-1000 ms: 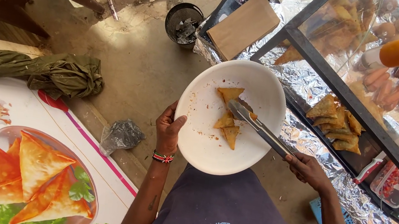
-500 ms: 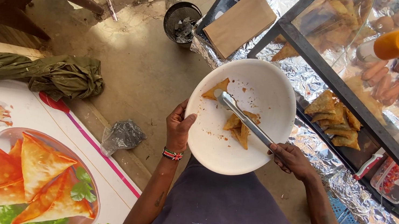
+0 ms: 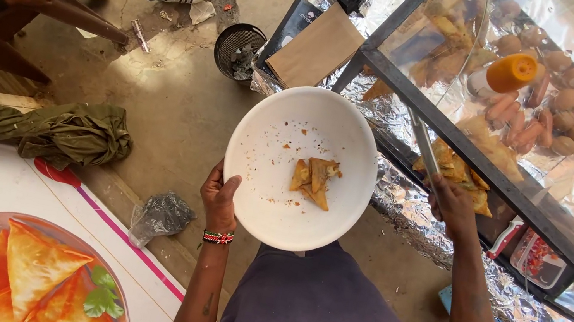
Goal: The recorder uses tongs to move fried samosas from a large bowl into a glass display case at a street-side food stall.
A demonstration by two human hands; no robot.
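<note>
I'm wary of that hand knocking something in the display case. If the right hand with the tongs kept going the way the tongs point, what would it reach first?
Likely the fried triangular pastries on the foil-lined shelf; the tongs in the right hand already overlap them, though depth is unclear.

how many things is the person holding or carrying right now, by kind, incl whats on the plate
white plate: 1, in the left hand
samosas on the plate: 3
metal tongs: 1, in the right hand, tips reaching toward the glass display case
total: 5
</note>
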